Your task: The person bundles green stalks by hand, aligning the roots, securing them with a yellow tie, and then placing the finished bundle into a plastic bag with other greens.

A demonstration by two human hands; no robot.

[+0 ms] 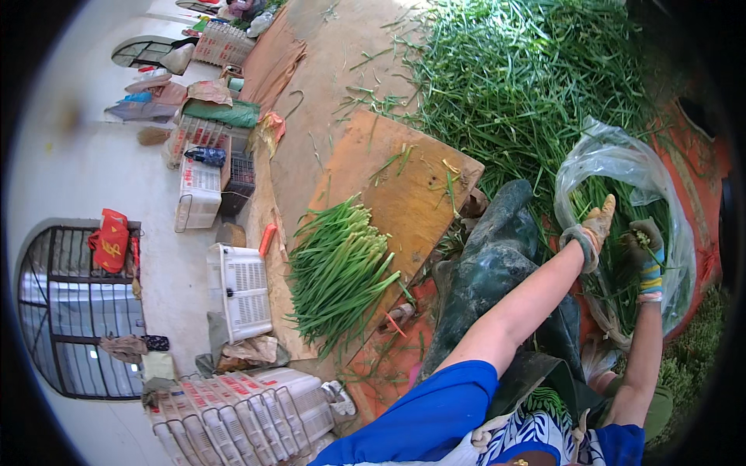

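At the right, my left hand, in a tan work glove, reaches over the mouth of a clear plastic bag. Its fingers look extended, with nothing visible in them. My right hand, in a dark glove with a striped cuff, grips a small bunch of green stems, pale tips showing. Long green leaves lie inside the bag beneath both hands. Dark green waterproof material covers my legs, left of the bag. On a worn wooden board rests a neat pile of trimmed green stalks.
A large heap of loose green stalks lies beyond the bag. White plastic crates are stacked at lower left, with another crate by the wall. More greenery sits at lower right. Orange sheeting covers ground by the board.
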